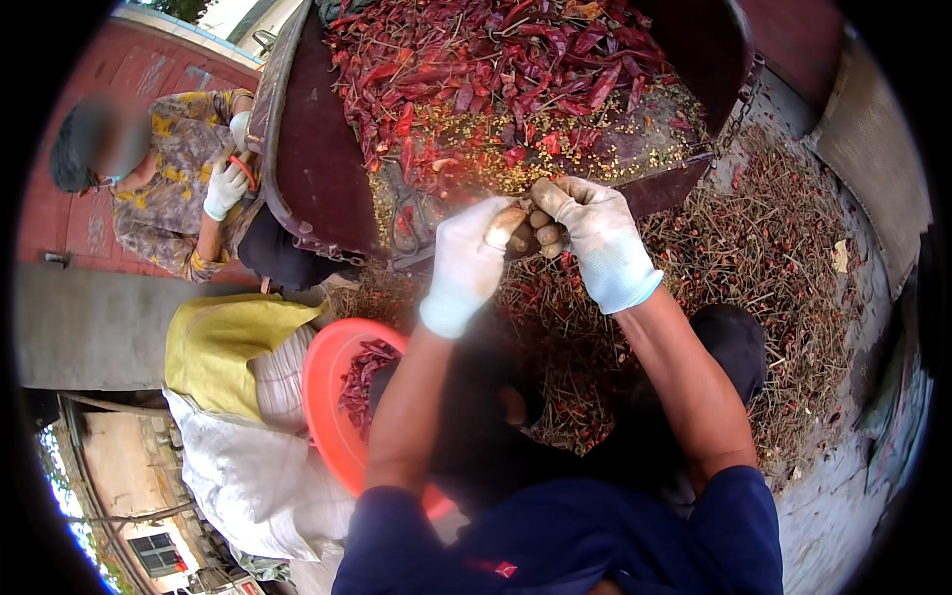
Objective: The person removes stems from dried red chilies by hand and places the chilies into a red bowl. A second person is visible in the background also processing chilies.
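Note:
Both my hands wear pale knit work gloves with stained fingertips and meet above the near edge of a dark red metal cart bed [320, 178]. My left hand [476, 249] has its thumb and fingers bent inward, close to my right hand [587, 227], whose fingers are curled. Something small and dark may be between the fingertips, but it is too small to tell. Beyond them lie dried red chili peppers [506, 67] and many scattered yellow seeds [513, 171]. A pair of metal scissors [405, 227] appears to lie on the cart bed left of my hands.
An orange-red plastic basin [331, 416] with dried chilies stands by my left leg, next to white sacks [238, 476] and a yellow sack [216, 349]. Cut stems [758, 275] cover the ground below and right. A gloved co-worker [186, 178] holding red-handled scissors [244, 171] sits left of the cart.

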`<state>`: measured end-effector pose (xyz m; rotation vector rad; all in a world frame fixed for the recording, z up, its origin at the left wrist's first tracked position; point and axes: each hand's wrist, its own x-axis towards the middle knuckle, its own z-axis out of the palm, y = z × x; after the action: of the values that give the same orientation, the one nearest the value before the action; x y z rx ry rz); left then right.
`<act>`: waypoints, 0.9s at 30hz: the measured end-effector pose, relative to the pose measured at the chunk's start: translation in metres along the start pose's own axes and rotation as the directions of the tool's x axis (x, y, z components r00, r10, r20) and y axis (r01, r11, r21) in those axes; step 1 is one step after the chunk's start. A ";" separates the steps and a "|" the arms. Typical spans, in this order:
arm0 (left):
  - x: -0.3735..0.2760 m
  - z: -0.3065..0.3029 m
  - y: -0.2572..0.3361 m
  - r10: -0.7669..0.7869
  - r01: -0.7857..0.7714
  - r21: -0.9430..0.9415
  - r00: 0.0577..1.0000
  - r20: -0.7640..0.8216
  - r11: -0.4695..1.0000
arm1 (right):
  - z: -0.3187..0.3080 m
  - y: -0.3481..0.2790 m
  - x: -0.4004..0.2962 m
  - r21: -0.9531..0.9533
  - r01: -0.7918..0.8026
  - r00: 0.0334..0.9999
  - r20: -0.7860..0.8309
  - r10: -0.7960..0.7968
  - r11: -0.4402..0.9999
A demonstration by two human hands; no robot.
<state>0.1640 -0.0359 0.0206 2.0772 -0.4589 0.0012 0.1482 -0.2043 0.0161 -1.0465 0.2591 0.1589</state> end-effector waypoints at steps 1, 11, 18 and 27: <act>0.001 -0.002 0.004 -0.084 0.088 -0.085 0.995 0.057 0.992 | 0.000 -0.003 -0.001 -0.035 0.003 1.000 0.002 -0.003 0.999; -0.002 -0.008 0.015 -0.164 0.350 -0.595 0.925 0.344 0.723 | -0.005 -0.005 -0.007 -0.371 0.414 0.910 0.172 -0.377 0.831; -0.003 -0.005 0.008 -0.147 0.405 -0.652 0.898 0.414 0.641 | -0.001 -0.017 -0.020 -0.395 0.341 0.940 0.138 -0.311 0.853; -0.001 -0.012 0.017 -0.067 0.267 -0.512 0.925 0.375 0.817 | 0.003 -0.012 -0.024 -0.448 0.430 0.901 0.158 -0.404 0.784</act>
<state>0.1599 -0.0334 0.0413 1.5249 -0.4159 -0.5510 0.1288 -0.2077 0.0348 -1.5631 -0.0774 -0.1654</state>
